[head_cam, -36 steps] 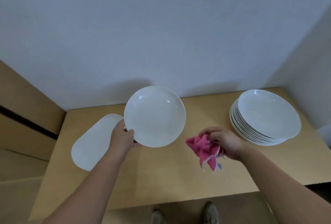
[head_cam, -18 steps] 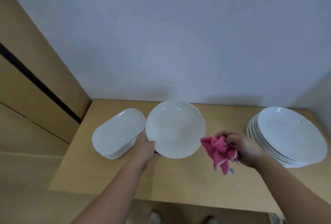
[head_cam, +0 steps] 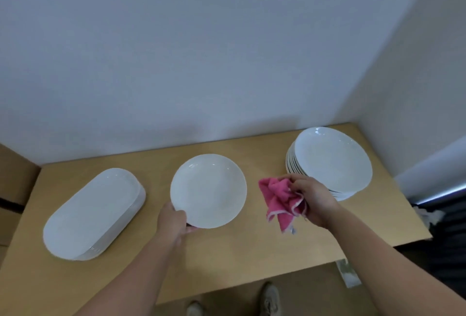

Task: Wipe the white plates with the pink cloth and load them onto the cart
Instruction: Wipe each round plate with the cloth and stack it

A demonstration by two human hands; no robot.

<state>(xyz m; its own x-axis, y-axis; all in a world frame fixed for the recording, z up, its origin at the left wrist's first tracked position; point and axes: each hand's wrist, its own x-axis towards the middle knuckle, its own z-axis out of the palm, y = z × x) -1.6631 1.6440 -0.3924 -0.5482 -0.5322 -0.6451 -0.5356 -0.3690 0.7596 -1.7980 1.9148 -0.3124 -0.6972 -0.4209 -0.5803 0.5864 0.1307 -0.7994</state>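
both forearms (head_cam: 141, 272) bare to the frame edge, feet in pale shoes (head_cam: 270, 299) (greyish, blurred).

One head-worn camera looks forward and down at the table (head_cam: 227, 252), seemingly close.

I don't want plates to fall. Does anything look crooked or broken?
Nothing looks broken or spilled. The round stack on the right seems to lean slightly, lower rims peeking out on its left side, but that may just be the camera angle.
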